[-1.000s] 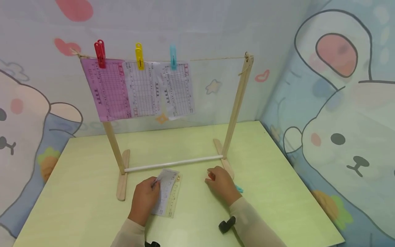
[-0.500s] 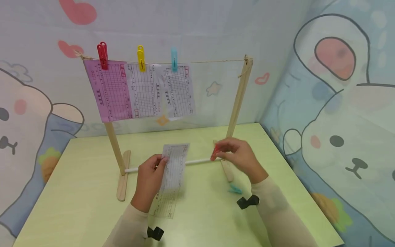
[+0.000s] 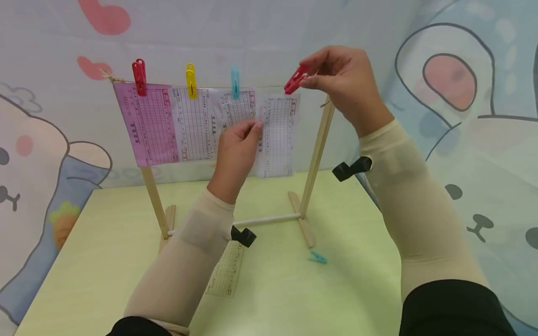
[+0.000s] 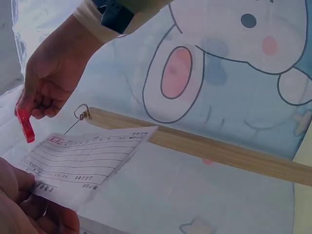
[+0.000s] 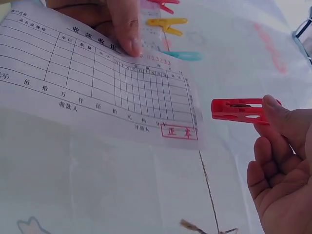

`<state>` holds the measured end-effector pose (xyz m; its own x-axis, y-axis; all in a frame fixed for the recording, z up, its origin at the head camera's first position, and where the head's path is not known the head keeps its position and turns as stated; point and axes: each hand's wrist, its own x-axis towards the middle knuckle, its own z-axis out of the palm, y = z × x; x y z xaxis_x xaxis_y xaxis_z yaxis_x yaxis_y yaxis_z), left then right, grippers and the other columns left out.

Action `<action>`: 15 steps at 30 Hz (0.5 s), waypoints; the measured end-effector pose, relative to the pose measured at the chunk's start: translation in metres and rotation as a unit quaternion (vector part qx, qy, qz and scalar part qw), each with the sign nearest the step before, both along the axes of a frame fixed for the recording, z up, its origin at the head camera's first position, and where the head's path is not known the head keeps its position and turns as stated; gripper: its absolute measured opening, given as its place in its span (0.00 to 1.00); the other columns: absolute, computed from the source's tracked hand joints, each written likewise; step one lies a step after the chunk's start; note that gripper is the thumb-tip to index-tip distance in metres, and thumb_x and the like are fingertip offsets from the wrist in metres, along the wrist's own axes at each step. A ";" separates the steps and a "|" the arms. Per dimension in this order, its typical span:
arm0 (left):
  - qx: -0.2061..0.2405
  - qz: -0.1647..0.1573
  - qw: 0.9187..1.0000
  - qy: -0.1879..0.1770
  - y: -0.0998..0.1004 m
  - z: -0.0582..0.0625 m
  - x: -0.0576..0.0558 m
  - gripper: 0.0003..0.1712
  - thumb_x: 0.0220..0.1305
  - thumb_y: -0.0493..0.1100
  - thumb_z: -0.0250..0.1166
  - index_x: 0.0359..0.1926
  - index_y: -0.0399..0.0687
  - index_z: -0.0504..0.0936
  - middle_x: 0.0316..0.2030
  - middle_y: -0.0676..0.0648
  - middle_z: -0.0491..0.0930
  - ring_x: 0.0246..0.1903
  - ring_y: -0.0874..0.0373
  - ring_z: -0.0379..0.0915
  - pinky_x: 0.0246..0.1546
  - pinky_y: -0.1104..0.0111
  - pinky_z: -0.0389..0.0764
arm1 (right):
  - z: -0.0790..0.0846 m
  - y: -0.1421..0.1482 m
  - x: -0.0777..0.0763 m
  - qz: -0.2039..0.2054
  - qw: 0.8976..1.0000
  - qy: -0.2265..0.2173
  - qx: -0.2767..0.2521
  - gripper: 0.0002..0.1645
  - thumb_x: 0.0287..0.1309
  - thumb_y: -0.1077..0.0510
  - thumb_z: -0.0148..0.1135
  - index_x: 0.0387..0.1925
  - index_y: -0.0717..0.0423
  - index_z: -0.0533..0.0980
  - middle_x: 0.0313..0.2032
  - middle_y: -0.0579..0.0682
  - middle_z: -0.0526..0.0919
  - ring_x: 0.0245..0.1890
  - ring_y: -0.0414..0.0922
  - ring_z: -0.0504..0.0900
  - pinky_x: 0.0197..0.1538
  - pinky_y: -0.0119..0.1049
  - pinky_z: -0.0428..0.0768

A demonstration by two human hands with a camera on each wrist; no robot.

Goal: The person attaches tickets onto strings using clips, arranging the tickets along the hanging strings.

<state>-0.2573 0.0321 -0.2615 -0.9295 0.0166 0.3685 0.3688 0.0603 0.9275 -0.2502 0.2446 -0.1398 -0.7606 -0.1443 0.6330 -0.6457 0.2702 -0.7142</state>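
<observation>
My left hand (image 3: pixel 237 154) pinches a white receipt slip (image 3: pixel 279 140) by its left edge, thumb in front. The slip hangs upright just below the string, beside the third hung sheet, which the hand partly covers. In the right wrist view the printed receipt (image 5: pixel 92 97) shows its table and a red stamp box at the corner. Above its top edge, my right hand (image 3: pixel 349 79) pinches a red clothespin (image 3: pixel 296 79) between thumb and fingers, nose pointing down-left. A gap shows between clothespin (image 5: pixel 236 110) and paper in the right wrist view.
Pink (image 3: pixel 153 126) and white sheets (image 3: pixel 195 126) hang under red (image 3: pixel 139 77), yellow (image 3: pixel 191 80) and light blue (image 3: pixel 235 82) clothespins. A wooden post (image 3: pixel 318 158) stands at right. A teal clothespin (image 3: pixel 318 257) and a yellow slip (image 3: pixel 227 273) lie on the table.
Both hands have risen from the table to the string. The left has carried the white slip up off the yellow one; the right has picked up and lifted the red clothespin.
</observation>
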 end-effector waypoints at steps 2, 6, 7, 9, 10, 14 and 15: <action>0.017 -0.005 1.000 -0.020 0.007 0.007 -0.006 0.15 0.76 0.50 0.63 0.51 0.47 0.90 0.40 0.49 0.87 0.39 0.57 0.81 0.36 0.68 0.81 | 0.010 -0.005 -0.009 -0.004 1.000 -0.025 0.015 0.11 0.58 0.66 0.75 0.43 0.64 0.86 0.42 0.57 0.88 0.41 0.52 0.83 0.53 0.33 0.83; 0.042 -0.008 0.998 -0.034 0.015 0.010 -0.014 0.15 0.77 0.48 0.62 0.52 0.45 0.89 0.40 0.48 0.87 0.38 0.56 0.83 0.36 0.68 0.83 | 0.019 -0.013 -0.023 -0.022 0.997 -0.051 0.056 0.06 0.61 0.62 0.74 0.40 0.60 0.87 0.42 0.56 0.88 0.44 0.51 0.83 0.58 0.35 0.81; 0.046 -0.009 0.998 -0.036 0.016 0.010 -0.015 0.15 0.77 0.47 0.62 0.52 0.44 0.89 0.40 0.48 0.87 0.38 0.56 0.83 0.36 0.68 0.83 | 0.020 -0.014 -0.026 -0.024 0.996 -0.053 0.062 0.04 0.61 0.62 0.74 0.38 0.59 0.87 0.41 0.56 0.88 0.44 0.51 0.83 0.58 0.35 0.81; 0.049 -0.008 0.998 -0.036 0.017 0.010 -0.016 0.15 0.77 0.48 0.62 0.52 0.44 0.89 0.40 0.47 0.87 0.38 0.56 0.84 0.36 0.68 0.84 | 0.021 -0.014 -0.032 -0.029 0.996 -0.056 0.070 0.01 0.62 0.62 0.73 0.35 0.56 0.88 0.40 0.56 0.88 0.44 0.51 0.83 0.58 0.36 0.81; 0.050 -0.009 0.998 -0.035 0.017 0.010 -0.017 0.16 0.77 0.48 0.62 0.52 0.44 0.89 0.40 0.47 0.87 0.38 0.55 0.84 0.36 0.68 0.84 | 0.022 -0.015 -0.035 -0.030 0.995 -0.058 0.072 0.01 0.62 0.62 0.73 0.34 0.55 0.88 0.40 0.56 0.88 0.44 0.50 0.83 0.58 0.36 0.81; 0.052 -0.010 0.998 -0.031 0.018 0.011 -0.017 0.16 0.77 0.48 0.62 0.53 0.45 0.89 0.40 0.47 0.87 0.38 0.55 0.84 0.37 0.67 0.85 | 0.023 -0.016 -0.043 -0.034 0.992 -0.076 0.092 0.02 0.61 0.62 0.74 0.34 0.57 0.88 0.39 0.54 0.88 0.44 0.50 0.82 0.57 0.36 0.81; 0.052 -0.009 0.998 -0.030 0.018 0.011 -0.018 0.16 0.77 0.48 0.62 0.53 0.45 0.89 0.40 0.47 0.87 0.38 0.55 0.84 0.37 0.67 0.85 | 0.023 -0.016 -0.044 -0.034 0.991 -0.082 0.100 0.03 0.61 0.62 0.74 0.35 0.59 0.87 0.40 0.54 0.88 0.44 0.50 0.82 0.57 0.36 0.81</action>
